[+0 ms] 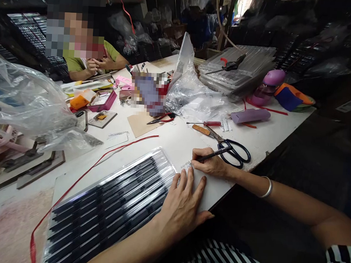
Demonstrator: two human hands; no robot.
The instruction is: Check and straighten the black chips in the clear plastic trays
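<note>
Between the fingers of my right hand (210, 162) is a dark pen (217, 152), its tip down at a patch of small handwriting (186, 164) on the white surface. Whether that writing is on paper or on the tabletop I cannot tell. My left hand (183, 198) lies flat with its fingers spread, just below the writing and over the right edge of a clear plastic tray (166, 162). Rows of black slotted strips (109, 206) fill the tray. Black-handled scissors (236, 152) lie right beside my right hand.
A red ribbon (81, 177) runs along the tray's left side. Beyond are a red screwdriver (212, 123), pliers (164, 118), a purple case (251, 116) and plastic bags (195, 95). Clear trays (234, 68) are stacked at the back. A co-worker (85, 56) sits across the table.
</note>
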